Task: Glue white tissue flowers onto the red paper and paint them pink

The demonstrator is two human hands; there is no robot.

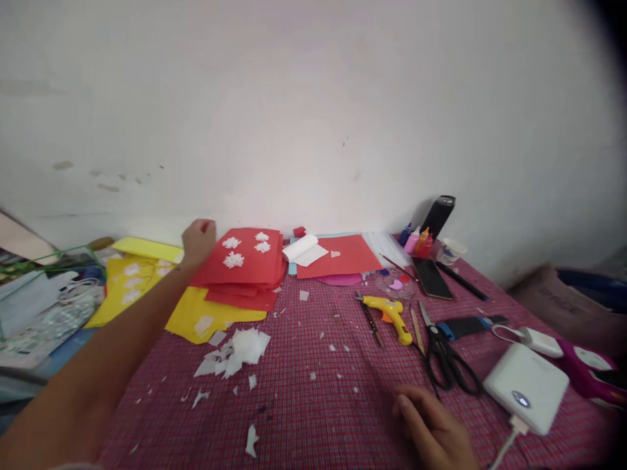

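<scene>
Left hand [200,238] is way out at the far side of the table [313,418], fingers curled in, right by the left edge of the stack of bright red paper sheets [252,269]. Can't tell if there's anything pinched in those fingers or if they're touching the stack, since the curl hides it. Right hand [434,427] is down at the near side, fingers loosely bent, nothing visible in it, but I can't tell whether the fingertips actually meet. The black-handled scissors [443,365] are the closest tool to it, with the yellow glue gun [386,304] lying just past them. The small white layered paper flowers [234,260] sit spread out on top of the red stack, and a loose pile of white paper pieces [249,346] is on the table nearer the person. My take on doing this reach well: come in from above, not sideways, because those flowers look light enough to get knocked about by a knuckle. I'd also hold the left forearm [132,326] up, since it crosses over the yellow paper sheets [189,313] and could drag them. Grip paper bits lightly by an edge so they don't crease, and set the fingers down on bare red, between flowers, as the stack's edges look uneven and might slide.
</scene>
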